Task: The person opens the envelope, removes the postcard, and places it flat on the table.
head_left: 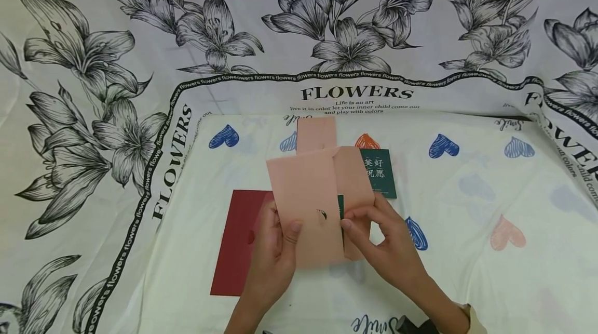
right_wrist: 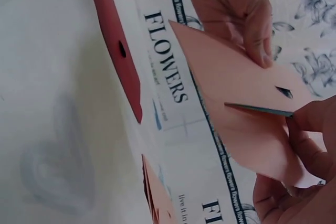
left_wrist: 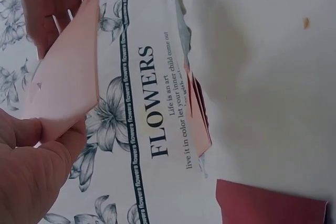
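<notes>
In the head view a pink paper envelope [head_left: 306,183] with a small slit in its front is held up, its side flap folded out to the right. My left hand [head_left: 273,256] grips its left edge, thumb on the front face. With thumb and index finger, my right hand [head_left: 392,245] pinches the edge of a dark green card [head_left: 341,206] in the envelope's opening; its other fingers lie by the flap. The right wrist view shows that card [right_wrist: 260,109] as a thin edge; most of it is hidden inside the envelope.
A red envelope [head_left: 233,245] lies at left, partly behind my left hand. Another pink envelope [head_left: 316,131] is beyond the held one. A green card with white characters [head_left: 384,173] lies at right. A dark object [head_left: 405,325] shows at the bottom edge.
</notes>
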A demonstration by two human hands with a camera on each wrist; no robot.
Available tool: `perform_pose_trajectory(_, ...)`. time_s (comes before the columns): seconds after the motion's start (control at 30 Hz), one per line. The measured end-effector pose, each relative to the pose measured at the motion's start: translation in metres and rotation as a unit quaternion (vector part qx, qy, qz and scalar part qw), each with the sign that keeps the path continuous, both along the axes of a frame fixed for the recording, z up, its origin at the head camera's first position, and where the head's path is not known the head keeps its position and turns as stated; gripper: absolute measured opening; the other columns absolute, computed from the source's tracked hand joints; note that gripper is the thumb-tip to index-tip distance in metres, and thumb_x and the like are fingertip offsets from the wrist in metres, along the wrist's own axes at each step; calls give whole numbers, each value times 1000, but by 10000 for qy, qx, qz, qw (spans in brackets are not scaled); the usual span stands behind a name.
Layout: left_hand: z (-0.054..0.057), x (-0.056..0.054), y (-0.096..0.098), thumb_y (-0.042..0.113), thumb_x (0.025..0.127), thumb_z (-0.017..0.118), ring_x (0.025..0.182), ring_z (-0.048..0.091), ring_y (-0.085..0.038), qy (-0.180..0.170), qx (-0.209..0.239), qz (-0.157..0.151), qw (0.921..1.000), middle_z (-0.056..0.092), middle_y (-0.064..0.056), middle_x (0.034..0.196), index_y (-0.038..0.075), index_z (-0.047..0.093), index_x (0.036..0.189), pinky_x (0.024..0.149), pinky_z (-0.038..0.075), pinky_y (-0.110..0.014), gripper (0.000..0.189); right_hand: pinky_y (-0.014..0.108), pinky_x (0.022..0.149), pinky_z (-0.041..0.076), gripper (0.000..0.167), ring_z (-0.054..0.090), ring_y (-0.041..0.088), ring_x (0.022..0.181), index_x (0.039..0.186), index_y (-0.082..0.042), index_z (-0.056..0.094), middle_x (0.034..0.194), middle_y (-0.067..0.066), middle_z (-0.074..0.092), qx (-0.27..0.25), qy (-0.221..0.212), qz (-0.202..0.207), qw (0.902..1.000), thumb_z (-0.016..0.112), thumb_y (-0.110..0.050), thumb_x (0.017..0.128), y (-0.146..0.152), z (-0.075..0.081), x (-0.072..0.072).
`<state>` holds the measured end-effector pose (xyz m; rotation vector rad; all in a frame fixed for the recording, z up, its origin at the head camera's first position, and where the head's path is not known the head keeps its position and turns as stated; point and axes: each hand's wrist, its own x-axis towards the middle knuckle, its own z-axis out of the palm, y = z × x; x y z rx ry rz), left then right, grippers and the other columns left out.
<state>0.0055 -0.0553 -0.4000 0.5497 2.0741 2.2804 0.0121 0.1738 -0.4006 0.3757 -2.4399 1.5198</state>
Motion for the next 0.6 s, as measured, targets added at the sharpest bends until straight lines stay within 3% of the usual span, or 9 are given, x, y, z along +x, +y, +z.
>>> perform_pose_trajectory(0.2, 0, -1, -1, 6, 112, 47, 136, 57, -26, -35, -70, 6, 10000, 53, -8, 142, 14, 31, 156, 105, 54, -38, 47, 26, 71, 50, 15, 58, 11, 92, 102, -28, 71, 108, -9, 61, -65, -175, 63, 9998, 75, -13, 101, 3, 0, 1)
perform_pose_trajectory(0.5, 1, -1, -1, 9, 113, 47, 137, 58, -24, -179, -170, -15, 9997, 53, -6, 143, 16, 29, 156, 105, 54, -37, 47, 27, 73, 52, 15, 58, 13, 95, 104, -25, 71, 105, -7, 61, -166, -179, 90, 9997, 72, -10, 102, 7, 1, 1)
perform_pose_trajectory(0.6, 1, -1, -1, 13, 113, 49, 137, 59, -22, -198, -338, 121, 9992, 54, -4, 143, 18, 29, 156, 104, 54, -36, 48, 26, 76, 54, 17, 61, 12, 98, 106, -25, 71, 109, -8, 63, -117, -149, -46, 9998, 71, -9, 102, 10, 0, 0)
